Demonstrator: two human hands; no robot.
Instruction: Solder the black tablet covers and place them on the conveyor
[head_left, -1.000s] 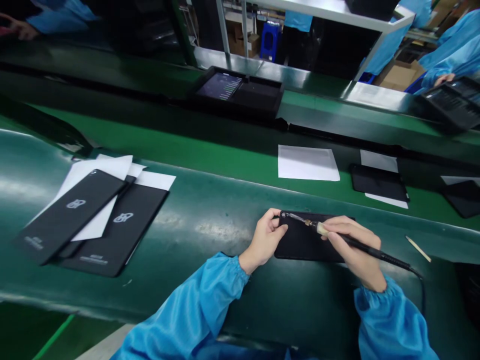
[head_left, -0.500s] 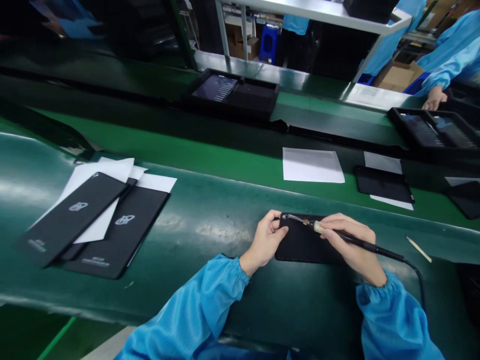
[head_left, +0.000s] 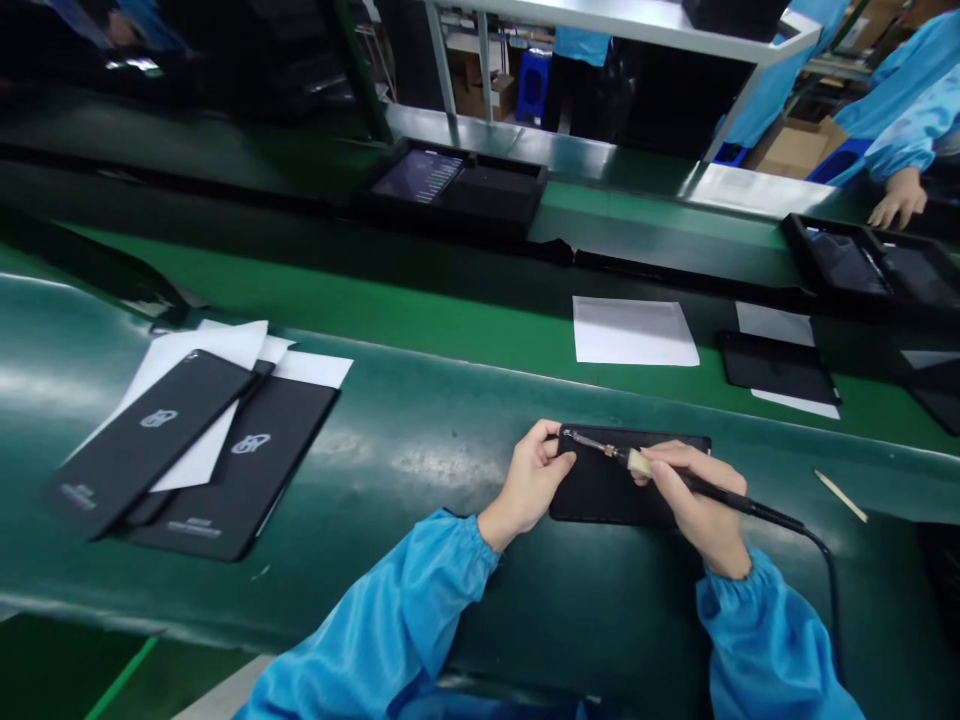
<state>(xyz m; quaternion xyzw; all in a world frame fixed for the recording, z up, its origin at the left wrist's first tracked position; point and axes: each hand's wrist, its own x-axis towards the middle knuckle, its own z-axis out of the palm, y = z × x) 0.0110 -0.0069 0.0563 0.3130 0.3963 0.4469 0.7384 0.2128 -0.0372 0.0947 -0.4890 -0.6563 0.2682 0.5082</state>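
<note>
A dark rectangular tablet back cover (head_left: pixel 607 495) lies flat on the green bench in front of me. My left hand (head_left: pixel 529 475) grips its left edge near the upper left corner, thumb on top and fingers curled at the side. In my right hand (head_left: pixel 701 495) is a soldering iron (head_left: pixel 637 461), held like a pen, its cord trailing off to the lower right. The iron's metal tip points at a small light-coloured spot in the cover's upper left corner. Whether tip and cover touch, I cannot tell.
Left on the bench, black covers with a white logo (head_left: pixel 247 450) overlap with white sheets (head_left: pixel 199 460). A thin pale stick (head_left: pixel 840 495) lies right. Beyond are a white paper (head_left: pixel 634 332), a dark tablet (head_left: pixel 780 365) and black trays (head_left: pixel 525 205). A co-worker's hand (head_left: pixel 898 197) is far right.
The soldering iron and my right hand have shifted slightly, the hand a little down and left, the tip still at the corner. Papers and tablet on the belt and the co-worker's hand have moved right.
</note>
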